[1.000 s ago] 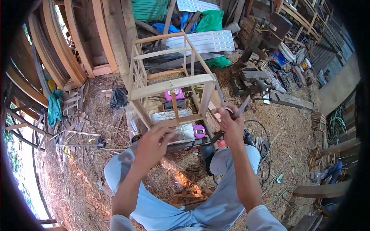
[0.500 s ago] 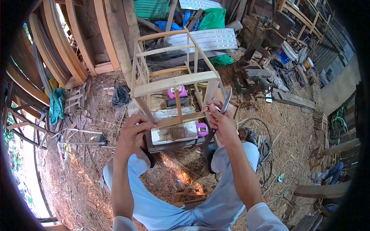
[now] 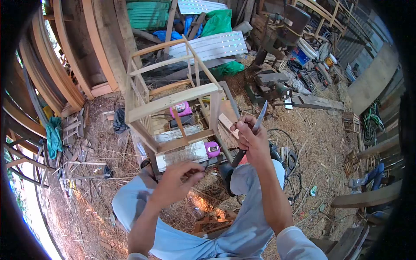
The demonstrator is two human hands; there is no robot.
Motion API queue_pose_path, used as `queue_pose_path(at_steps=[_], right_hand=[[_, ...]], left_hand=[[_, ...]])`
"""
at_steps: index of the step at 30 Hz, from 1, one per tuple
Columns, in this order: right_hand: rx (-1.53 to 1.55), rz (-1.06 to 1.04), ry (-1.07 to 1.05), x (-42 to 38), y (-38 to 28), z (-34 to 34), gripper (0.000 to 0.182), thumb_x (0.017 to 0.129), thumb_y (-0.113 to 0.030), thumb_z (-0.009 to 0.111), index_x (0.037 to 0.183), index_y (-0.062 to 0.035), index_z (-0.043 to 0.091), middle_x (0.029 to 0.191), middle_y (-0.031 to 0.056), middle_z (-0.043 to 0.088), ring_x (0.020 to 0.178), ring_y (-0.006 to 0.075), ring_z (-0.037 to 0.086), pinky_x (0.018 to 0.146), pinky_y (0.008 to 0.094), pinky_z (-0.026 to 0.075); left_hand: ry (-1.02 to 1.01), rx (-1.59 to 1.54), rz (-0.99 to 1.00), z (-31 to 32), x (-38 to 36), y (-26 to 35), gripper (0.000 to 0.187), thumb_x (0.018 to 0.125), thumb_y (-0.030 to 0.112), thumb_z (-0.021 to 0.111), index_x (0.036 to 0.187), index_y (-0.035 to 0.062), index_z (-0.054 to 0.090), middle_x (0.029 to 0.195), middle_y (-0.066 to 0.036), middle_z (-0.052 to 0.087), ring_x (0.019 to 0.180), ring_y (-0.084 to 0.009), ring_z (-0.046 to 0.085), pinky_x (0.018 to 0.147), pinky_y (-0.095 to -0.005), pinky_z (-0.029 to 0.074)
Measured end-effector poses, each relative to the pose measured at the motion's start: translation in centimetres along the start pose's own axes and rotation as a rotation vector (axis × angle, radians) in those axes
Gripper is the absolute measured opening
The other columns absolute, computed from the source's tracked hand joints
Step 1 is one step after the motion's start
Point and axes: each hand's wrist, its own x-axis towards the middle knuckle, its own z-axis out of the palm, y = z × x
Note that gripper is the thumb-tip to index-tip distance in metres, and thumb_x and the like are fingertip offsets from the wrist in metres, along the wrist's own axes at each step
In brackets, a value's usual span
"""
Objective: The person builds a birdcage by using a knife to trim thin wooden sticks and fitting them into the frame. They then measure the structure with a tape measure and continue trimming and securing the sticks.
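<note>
My right hand (image 3: 253, 141) is closed around a knife (image 3: 261, 116), its blade pointing up and away and its dark handle showing below the fist. Left of it, my left hand (image 3: 177, 182) hovers over my lap, fingers curled and thumb apart, with nothing visible in it. In front of me stands a bare wooden chair frame (image 3: 173, 103). A narrow wooden stick (image 3: 178, 125) leans between its rails. Near my left fingertips, a pink tape measure (image 3: 212, 149) rests by a white worn board (image 3: 184, 155). A second pink tape measure (image 3: 181, 108) lies further back inside the frame.
Curved timber pieces (image 3: 102, 47) lean at the left. A green-grey machine (image 3: 271, 84) stands at the back right, with a black cable (image 3: 299, 173) on the shavings-covered floor. Perforated white sheeting (image 3: 212, 47) and a green bag (image 3: 218, 21) lie behind the frame.
My left hand has left the chair frame's front rail and moved down and right, towards my lap. The right hand still holds the knife, its blade now more upright. The view has shifted slightly right.
</note>
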Motion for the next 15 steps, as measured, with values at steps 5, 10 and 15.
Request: queue_pose_path(at_steps=[5,10,15], right_hand=[[-0.128,-0.197,0.271,-0.9,-0.2,0.6,0.03,0.1,-0.033,0.034,0.099,-0.0064,0.049,0.079,0.0005,0.046,0.053,0.0031,0.034,0.046,0.0181,0.03],[-0.331,-0.156,-0.154,-4.3,-1.1,1.4,0.022,0.1,-0.02,0.039,0.114,-0.0059,0.046,0.066,-0.0002,0.047,0.054,0.0051,0.041,0.046,0.0202,0.033],[-0.203,0.263,-0.499,-4.4,1.7,2.8,0.034,0.098,-0.016,0.043,0.131,-0.0067,0.039,0.066,0.0005,0.052,0.051,0.0047,0.042,0.044,0.0196,0.031]], left_hand=[[0.07,-0.317,-0.192,1.0,0.4,-0.6,0.014,0.086,0.01,0.063,0.097,0.0013,0.063,0.079,-0.005,0.062,0.066,-0.0096,0.055,0.058,-0.0246,0.045],[0.154,-0.463,-0.426,0.3,0.9,-0.7,0.015,0.088,0.006,0.061,0.1,-0.0019,0.063,0.083,-0.003,0.061,0.069,-0.0055,0.053,0.061,-0.0207,0.043],[0.123,-0.449,-0.298,1.0,0.5,-0.4,0.015,0.089,0.007,0.059,0.1,-0.0025,0.062,0.085,-0.003,0.061,0.075,-0.0066,0.056,0.066,-0.0208,0.045]])
